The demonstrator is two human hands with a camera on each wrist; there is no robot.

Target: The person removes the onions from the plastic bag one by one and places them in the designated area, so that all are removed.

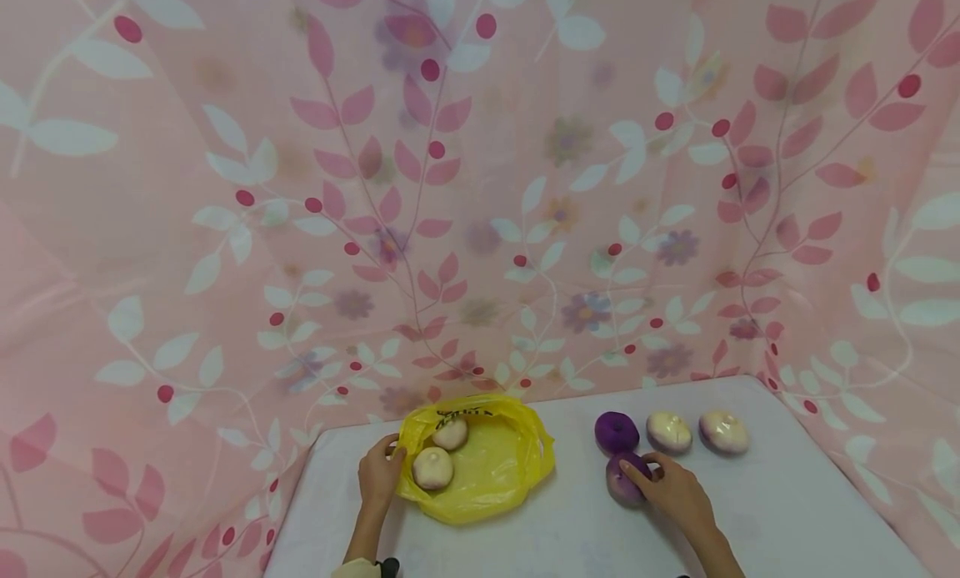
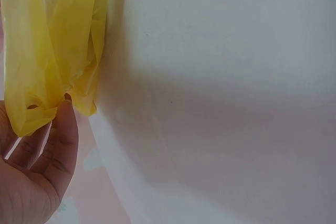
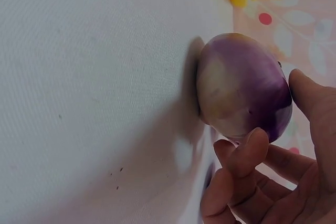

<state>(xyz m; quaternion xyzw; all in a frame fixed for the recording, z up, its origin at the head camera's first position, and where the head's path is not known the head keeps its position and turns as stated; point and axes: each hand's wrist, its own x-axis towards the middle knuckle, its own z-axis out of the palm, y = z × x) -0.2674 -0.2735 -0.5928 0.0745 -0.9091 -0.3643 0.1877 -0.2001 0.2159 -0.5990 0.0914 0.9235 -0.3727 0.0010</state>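
My left hand (image 1: 379, 475) pinches the left edge of a yellow plastic bag (image 1: 495, 469), whose mouth is spread wide. Its fingertips are partly hidden by the plastic in the left wrist view. Inside the bag, toward its left side, lie two pale turnips (image 1: 432, 469). On the right, my right hand (image 1: 678, 493) grips a purple and white turnip (image 3: 239, 85) between thumb and fingers. This turnip sits low over the white cloth, right in front of a deep purple turnip (image 1: 617, 433).
Two more pale turnips with purple undersides, one nearer (image 1: 669, 432) and one farther right (image 1: 723, 432), lie on the white-covered table (image 1: 570, 520). A pink curtain (image 1: 480, 228) with leaf patterns hangs behind the table's back edge and down both sides.
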